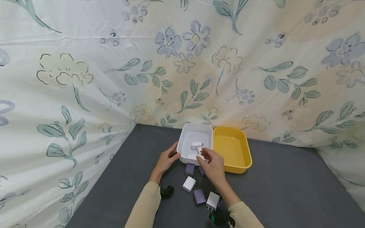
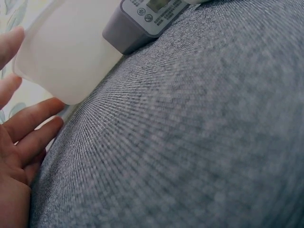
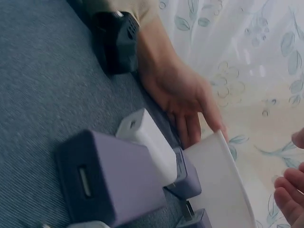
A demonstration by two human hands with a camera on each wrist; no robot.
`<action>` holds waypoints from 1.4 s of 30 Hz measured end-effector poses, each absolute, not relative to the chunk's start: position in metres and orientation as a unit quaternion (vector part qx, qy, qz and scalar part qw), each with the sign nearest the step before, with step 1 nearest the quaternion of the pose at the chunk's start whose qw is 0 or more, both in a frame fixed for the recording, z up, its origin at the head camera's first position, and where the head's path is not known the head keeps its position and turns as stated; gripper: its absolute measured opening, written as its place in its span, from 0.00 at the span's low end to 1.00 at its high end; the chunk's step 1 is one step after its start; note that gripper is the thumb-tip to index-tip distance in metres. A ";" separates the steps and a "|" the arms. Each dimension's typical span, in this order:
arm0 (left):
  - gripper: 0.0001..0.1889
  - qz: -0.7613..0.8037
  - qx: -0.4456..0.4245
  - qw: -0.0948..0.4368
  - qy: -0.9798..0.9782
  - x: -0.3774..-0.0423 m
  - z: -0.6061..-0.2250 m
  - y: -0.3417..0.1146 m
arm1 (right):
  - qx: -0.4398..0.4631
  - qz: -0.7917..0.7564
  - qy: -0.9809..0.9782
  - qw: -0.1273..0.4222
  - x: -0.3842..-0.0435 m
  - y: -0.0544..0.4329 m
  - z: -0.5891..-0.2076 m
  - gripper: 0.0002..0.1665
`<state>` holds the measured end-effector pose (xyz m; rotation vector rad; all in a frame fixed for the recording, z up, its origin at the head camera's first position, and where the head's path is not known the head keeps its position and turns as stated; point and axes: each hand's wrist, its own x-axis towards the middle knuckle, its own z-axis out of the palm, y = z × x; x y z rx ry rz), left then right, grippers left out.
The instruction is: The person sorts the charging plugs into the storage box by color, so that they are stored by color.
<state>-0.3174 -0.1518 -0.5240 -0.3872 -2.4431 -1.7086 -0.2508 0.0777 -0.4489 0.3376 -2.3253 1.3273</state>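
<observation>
Beside the left wall of a white plastic box (image 1: 196,132), my left hand (image 1: 166,160) touches it with fingers fairly straight, the thumb at the near corner. In the left wrist view its fingers (image 2: 35,118) lie along the box's outside. My right hand (image 1: 214,164) hovers over the near right part of this box, thumb and index apart. Just by those fingertips are white charger plugs inside the box, one of them a white plug (image 1: 196,145) with prongs pointing right. In the right wrist view, nothing shows between the right fingers (image 3: 289,197).
A yellow box (image 1: 245,152) stands against the white one's right side. Near the white box lie a purple charger (image 1: 189,168), a white charger (image 1: 189,184), another purple charger (image 1: 199,197) and another white charger (image 1: 213,200). Behind hangs a flowered cloth (image 1: 182,79).
</observation>
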 end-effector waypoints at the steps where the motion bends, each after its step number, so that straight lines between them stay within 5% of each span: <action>1: 0.33 -0.566 -0.129 0.066 -0.811 -0.317 -0.524 -0.151 | 0.127 0.481 -0.840 0.217 -0.248 0.077 -0.449 0.21; 16: 0.33 -0.568 -0.155 0.024 -0.808 -0.295 -0.485 -0.150 | 0.203 0.436 -0.869 0.115 -0.224 0.068 -0.472 0.25; 26: 0.33 -0.583 -0.123 0.037 -0.802 -0.308 -0.507 -0.151 | 0.216 0.362 -0.905 0.050 -0.219 0.062 -0.482 0.34; 42: 0.32 -0.584 -0.123 0.046 -0.801 -0.313 -0.516 -0.150 | 0.219 0.305 -0.925 0.051 -0.216 0.058 -0.485 0.33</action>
